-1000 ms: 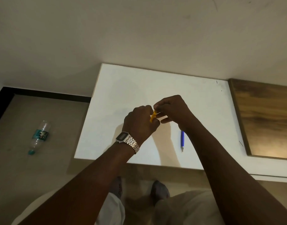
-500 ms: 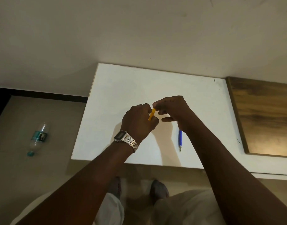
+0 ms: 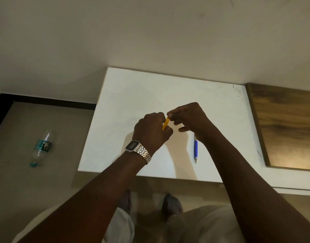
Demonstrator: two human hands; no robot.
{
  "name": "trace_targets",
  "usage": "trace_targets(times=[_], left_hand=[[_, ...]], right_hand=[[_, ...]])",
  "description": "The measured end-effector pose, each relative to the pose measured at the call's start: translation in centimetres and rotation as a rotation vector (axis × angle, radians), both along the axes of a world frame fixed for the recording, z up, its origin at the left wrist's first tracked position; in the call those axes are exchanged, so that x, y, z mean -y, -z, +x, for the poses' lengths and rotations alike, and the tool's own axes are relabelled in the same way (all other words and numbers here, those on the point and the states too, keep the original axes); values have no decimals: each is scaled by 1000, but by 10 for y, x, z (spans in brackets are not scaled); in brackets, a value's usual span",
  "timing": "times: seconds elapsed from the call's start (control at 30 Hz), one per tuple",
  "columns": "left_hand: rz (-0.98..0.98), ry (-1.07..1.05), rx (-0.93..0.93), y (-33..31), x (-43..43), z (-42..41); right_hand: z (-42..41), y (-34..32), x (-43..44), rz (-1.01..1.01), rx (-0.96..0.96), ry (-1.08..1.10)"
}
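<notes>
A small yellow stick-shaped piece [image 3: 166, 124] is held between both hands above the white tabletop [image 3: 136, 95]. My left hand [image 3: 150, 130], with a metal watch on its wrist, grips the lower end in curled fingers. My right hand [image 3: 189, 117] pinches the upper end with thumb and fingertips. Most of the yellow piece is hidden inside the left hand. A blue pen [image 3: 195, 149] lies on the table just under my right wrist, tip toward me.
A wooden panel [image 3: 287, 127] adjoins the white table on the right. An empty plastic bottle [image 3: 41, 148] lies on the floor to the left. A plain wall rises behind the table. My feet and light trousers show below the table's front edge.
More of the yellow piece shows between the hands now, as they have drawn slightly apart. The hands stay in the same spot over the table.
</notes>
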State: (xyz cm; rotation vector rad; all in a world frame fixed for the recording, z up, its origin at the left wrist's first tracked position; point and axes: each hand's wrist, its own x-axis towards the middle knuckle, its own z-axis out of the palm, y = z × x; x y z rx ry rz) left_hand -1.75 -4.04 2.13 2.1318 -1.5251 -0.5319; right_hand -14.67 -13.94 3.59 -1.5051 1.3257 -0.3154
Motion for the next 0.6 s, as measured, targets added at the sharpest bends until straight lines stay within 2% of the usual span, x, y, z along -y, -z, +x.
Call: trace_targets(times=[0.33,0.6], left_hand=[[5,-56,-91,1,-1,1],[58,-102,-167,5,1,1]], right_hand=[[3,0,0,-1,-111,-139],[2,10,-4,12,-118,-156]])
